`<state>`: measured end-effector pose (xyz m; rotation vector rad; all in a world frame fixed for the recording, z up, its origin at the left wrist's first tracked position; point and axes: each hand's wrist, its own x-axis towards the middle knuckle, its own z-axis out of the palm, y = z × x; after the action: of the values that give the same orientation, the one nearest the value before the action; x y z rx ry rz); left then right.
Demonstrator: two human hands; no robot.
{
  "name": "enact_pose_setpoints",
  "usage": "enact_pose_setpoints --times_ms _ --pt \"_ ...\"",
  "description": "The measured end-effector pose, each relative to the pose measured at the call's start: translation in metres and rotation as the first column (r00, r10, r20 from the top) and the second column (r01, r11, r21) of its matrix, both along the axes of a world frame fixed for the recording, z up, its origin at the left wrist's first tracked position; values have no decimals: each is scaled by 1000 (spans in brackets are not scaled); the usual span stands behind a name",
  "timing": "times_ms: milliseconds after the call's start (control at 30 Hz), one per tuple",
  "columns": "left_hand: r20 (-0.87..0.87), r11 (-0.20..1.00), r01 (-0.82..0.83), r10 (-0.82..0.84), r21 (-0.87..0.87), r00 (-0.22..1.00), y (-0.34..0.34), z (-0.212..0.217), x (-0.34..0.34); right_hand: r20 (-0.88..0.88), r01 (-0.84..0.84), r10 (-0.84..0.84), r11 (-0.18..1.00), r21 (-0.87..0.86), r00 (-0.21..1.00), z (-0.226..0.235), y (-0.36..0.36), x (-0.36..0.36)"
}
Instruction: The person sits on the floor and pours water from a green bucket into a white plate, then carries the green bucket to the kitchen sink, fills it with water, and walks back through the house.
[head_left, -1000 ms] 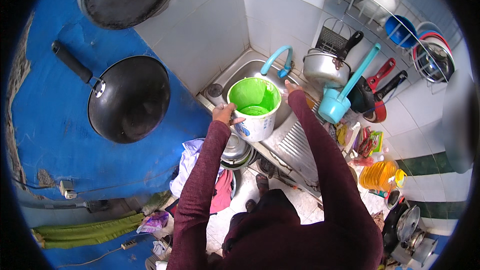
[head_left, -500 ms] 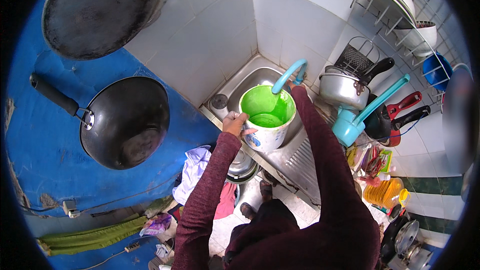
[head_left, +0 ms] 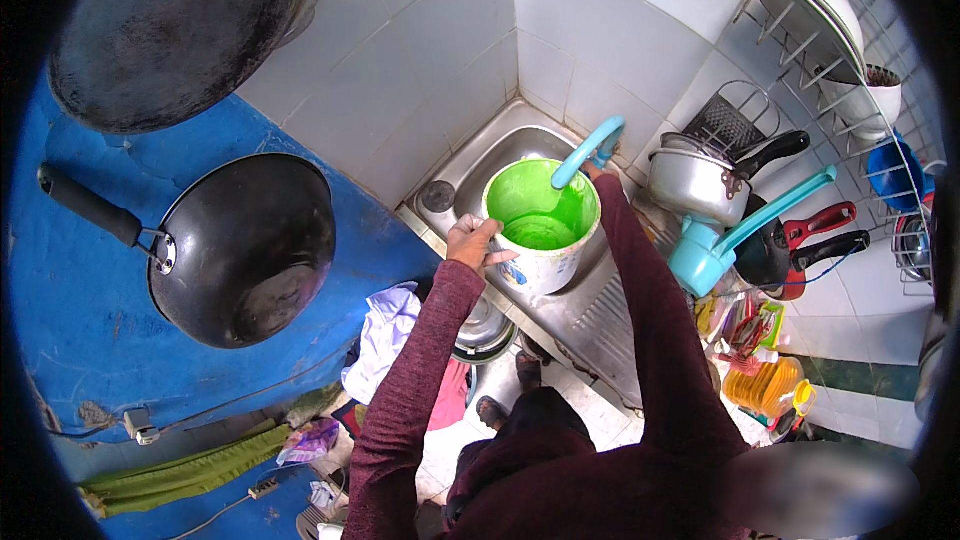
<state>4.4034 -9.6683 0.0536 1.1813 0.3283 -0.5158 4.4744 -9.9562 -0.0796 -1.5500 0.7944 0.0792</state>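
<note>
A bucket (head_left: 540,272), white with printed patches outside and bright green inside, stands at the steel sink (head_left: 483,147). Some liquid (head_left: 540,231) seems to lie at its bottom. My left hand (head_left: 477,243) is closed on the bucket's left rim. Over the far side of the bucket arches a light-blue faucet spout (head_left: 588,150), its end above the opening. Behind the bucket's right rim, my right hand (head_left: 597,172) is beside the base of the spout; its fingers are mostly hidden, so I cannot make out what they touch.
A turquoise dipper (head_left: 700,258) and a metal pot (head_left: 697,187) sit right of the sink. Above them hangs a wire dish rack (head_left: 800,50). On the left, a black wok (head_left: 245,250) and a large dark pan (head_left: 170,35) hang against blue. Yellow oil bottles (head_left: 765,387) stand lower right.
My view has shifted slightly. Both hands keep their places, the left at the bucket's rim and the right by the faucet.
</note>
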Motion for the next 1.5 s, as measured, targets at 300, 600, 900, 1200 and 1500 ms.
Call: enact_pose_setpoints --times_ms 300,600,900,1200,1500 --pt "2 1000 -7 7 21 1000 -3 0 2 189 -4 -70 929 369 979 -18 -1 -8" --pt "9 1000 -18 18 18 1000 -8 9 -1 252 -47 -89 873 486 964 -32 -7 1" --pt "24 998 -45 45 31 999 -8 11 2 252 -44 -104 853 519 962 -37 -9 -6" --pt "37 999 -47 47 9 998 -8 8 3 263 -43 -122 838 544 957 -36 -8 -12" --pt "28 999 -48 48 17 998 -2 4 1 292 -37 -163 817 575 942 -43 13 -17"
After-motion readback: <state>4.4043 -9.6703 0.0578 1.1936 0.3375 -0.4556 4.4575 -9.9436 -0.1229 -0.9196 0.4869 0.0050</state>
